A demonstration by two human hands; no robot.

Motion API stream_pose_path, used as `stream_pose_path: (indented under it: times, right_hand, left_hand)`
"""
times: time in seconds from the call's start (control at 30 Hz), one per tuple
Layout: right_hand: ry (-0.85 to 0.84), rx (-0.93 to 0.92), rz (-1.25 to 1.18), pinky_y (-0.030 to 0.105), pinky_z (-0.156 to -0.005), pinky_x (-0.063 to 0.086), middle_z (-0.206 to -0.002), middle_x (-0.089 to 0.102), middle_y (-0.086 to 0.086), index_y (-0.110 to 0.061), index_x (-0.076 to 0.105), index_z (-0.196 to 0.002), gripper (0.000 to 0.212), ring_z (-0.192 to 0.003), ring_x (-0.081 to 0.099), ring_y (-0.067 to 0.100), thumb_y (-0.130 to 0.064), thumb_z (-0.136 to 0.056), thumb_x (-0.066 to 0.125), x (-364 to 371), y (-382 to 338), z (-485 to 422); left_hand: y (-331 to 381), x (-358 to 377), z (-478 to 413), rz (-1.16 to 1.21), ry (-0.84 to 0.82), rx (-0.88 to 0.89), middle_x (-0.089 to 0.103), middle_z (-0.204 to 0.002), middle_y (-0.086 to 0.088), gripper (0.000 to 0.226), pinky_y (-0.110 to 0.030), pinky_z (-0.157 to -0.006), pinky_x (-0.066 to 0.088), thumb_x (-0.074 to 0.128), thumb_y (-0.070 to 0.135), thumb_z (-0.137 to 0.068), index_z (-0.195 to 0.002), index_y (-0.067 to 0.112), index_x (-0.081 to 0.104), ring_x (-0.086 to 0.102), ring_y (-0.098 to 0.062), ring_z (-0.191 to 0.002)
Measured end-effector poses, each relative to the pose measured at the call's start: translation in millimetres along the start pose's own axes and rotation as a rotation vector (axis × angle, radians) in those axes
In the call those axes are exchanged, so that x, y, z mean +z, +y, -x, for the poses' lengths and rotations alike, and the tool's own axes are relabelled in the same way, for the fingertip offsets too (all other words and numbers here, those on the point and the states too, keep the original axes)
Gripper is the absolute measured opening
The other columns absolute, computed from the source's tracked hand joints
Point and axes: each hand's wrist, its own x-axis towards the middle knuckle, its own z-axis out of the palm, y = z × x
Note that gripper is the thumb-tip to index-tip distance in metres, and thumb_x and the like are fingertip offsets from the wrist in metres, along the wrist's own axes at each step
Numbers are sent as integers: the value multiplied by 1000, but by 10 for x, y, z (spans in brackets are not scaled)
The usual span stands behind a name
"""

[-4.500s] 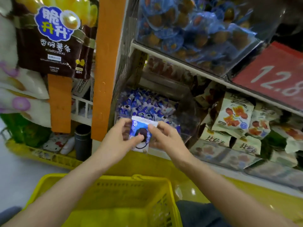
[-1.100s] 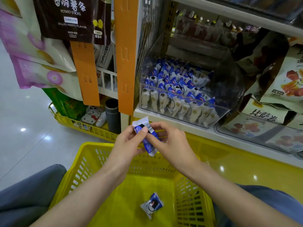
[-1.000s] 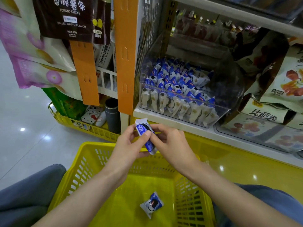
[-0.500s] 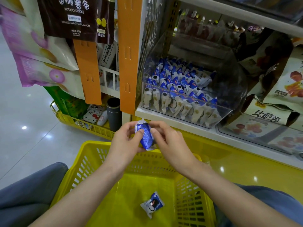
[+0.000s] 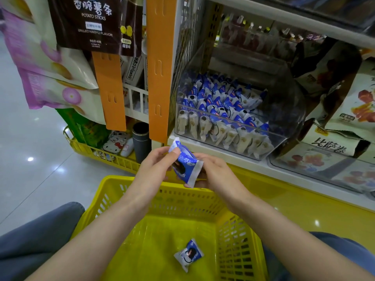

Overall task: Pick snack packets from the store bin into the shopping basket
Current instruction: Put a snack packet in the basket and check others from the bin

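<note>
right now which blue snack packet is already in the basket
The lone packet lying on the yellow basket floor. A second packet is held up by left hand and right hand; the rest sit in the clear bin.

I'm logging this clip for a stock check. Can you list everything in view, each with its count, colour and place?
held packet: one, blue and white, above the basket's far rim
loose packet: one, blue and white, on the basket floor
shopping basket: one, yellow, below the hands
store bin: one, clear, on the shelf
binned packets: many, blue and white, inside the bin
potato sticks bag: one, dark brown, hanging top left
orange strips: two, upright, left of the bin
flask: one, dark grey, below the strips
cream snack bags: several, red print, right of the bin
left hand: fingers pinch the held packet's top
right hand: fingers hold its lower edge
</note>
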Motion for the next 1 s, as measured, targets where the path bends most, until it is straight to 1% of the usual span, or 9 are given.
stream_pose_path:
  times: [0.1,0.2,0.3,0.37,0.6,0.8,0.87,0.93,1.0]
  right_hand:
    - [-133,64,-162,31,-75,58,-97,72,10,-18,63,-105,42,-89,70,21,-41,-99,29,-61,-24,13]
    - [-216,-7,-46,35,-84,56,-105,71,6,-17,59,-119,60,-98,67,17,-60,-86,33,-56,-5,11]
    - [-136,-71,0,24,-69,57,-94,73,2,-19,64,-108,36,-82,70,11,-43,-86,49,-39,-9,26]
    - [-97,-58,5,21,-64,55,-92,73,4,-15,65,-107,28,-74,69,10,-33,-91,50,-64,-11,16]
    - [-130,-47,-12,17,-66,54,-85,74,-2,-19,66,-98,21,-75,68,7,-27,-93,47,-100,-5,36]
    - [-12,-86,-65,20,-67,55,-87,74,2,-15,66,-95,21,-75,68,10,-25,-93,48,-51,-4,32]
    - [109,-128,-50,18,-63,52,-86,72,7,-11,67,-91,23,-71,64,11,-26,-93,49,-57,-25,20]
    - [221,-155,-26,13,-48,42,-75,68,4,-9,66,-88,23,-56,54,5,-27,-92,52,-108,-58,-3]
    - [308,-156,-14,11,-42,36,-60,62,-6,-14,66,-81,20,-45,47,-1,-30,-89,58,-199,-95,-28]
  left_hand:
    - [32,-22,8,6,-8,13,68,-105,1,55,-31,-87,52,60,53,-74,-120,22,57,65,-9,-95]
    - [72,-32,22,-19,9,52,71,-95,3,59,-18,-71,52,62,57,-60,-107,21,64,67,-4,-85]
    - [89,-41,21,53,-11,38,72,-91,0,55,-21,-71,50,62,58,-59,-97,18,64,68,-7,-81]
    - [101,-51,18,128,-32,34,72,-90,-4,47,-24,-69,49,60,54,-68,-92,14,64,69,-13,-81]
    - [154,-116,34,309,-68,29,73,-83,-6,22,-24,-65,55,60,30,-82,-87,9,64,68,-12,-74]
    - [161,-19,49,421,101,45,68,-85,-11,10,-32,-72,53,54,17,-92,-87,9,56,65,-17,-76]
    - [163,3,38,334,132,106,67,-81,-4,5,-28,-68,52,58,14,-89,-91,14,53,65,-12,-74]
    - [152,-14,26,148,78,181,66,-79,4,26,-20,-67,53,64,10,-84,-105,19,49,66,-4,-71]
    - [162,-13,50,4,-53,179,67,-88,1,42,-23,-73,54,66,3,-81,-116,19,49,67,-6,-73]
